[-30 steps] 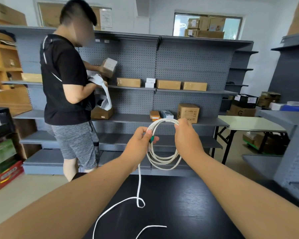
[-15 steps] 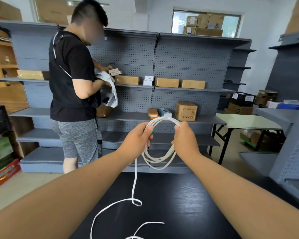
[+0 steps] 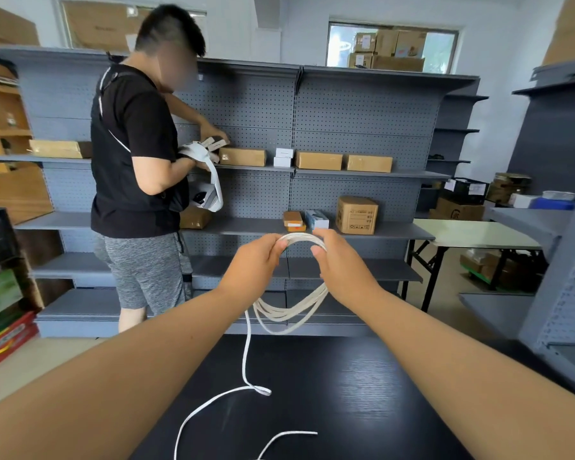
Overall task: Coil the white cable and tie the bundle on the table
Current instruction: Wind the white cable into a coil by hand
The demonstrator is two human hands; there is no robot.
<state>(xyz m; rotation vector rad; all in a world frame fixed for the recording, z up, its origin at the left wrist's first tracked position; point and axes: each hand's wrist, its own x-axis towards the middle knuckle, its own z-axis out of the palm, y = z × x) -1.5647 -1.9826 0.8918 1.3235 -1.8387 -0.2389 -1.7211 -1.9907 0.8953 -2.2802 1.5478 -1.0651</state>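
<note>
I hold a coil of white cable in the air above the far end of the black table. My left hand grips the top left of the loops. My right hand pinches the top right of the same loops with thumb and fingers. Several loops hang down between my wrists. A loose tail of the cable drops from the coil to the table, kinks, and runs off toward the near edge. A second loose stretch of cable lies on the table close to me.
A person in a black shirt stands left of the table, handling small boxes at the grey pegboard shelving. Cardboard boxes sit on the shelves. A folding table stands to the right, more shelving at far right.
My hands have drawn closer together at the top of the coil. The person at the shelf has moved right and set a box down on the shelf.
</note>
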